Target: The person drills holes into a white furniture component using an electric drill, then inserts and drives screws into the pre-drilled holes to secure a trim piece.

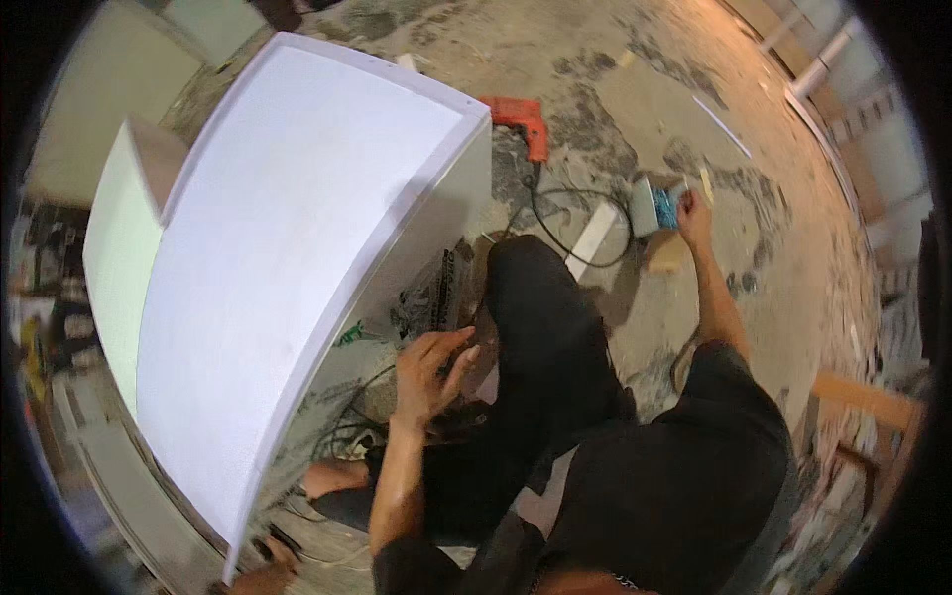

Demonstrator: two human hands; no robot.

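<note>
My left hand [430,375] is held above my bent legs, beside the white panel. Its fingers are apart, with nothing in them. Out to the right, my right hand [693,210] is at the mouth of a small open cardboard box [646,210] on the floor. Small blue pieces [666,209], too fine to name, lie inside the box. The fingers of this hand are bent together; what they hold, if anything, is hidden. A large white panelled cabinet or box [288,208] stands to my left, its broad face upward.
Beyond the cabinet lies a red power drill [526,121], its black cable [540,218] looping over the floor. A white strip [592,238] lies by the cable, and a wooden block [662,260] below the box. Skin [266,573], hand or foot, shows at the cabinet's near corner.
</note>
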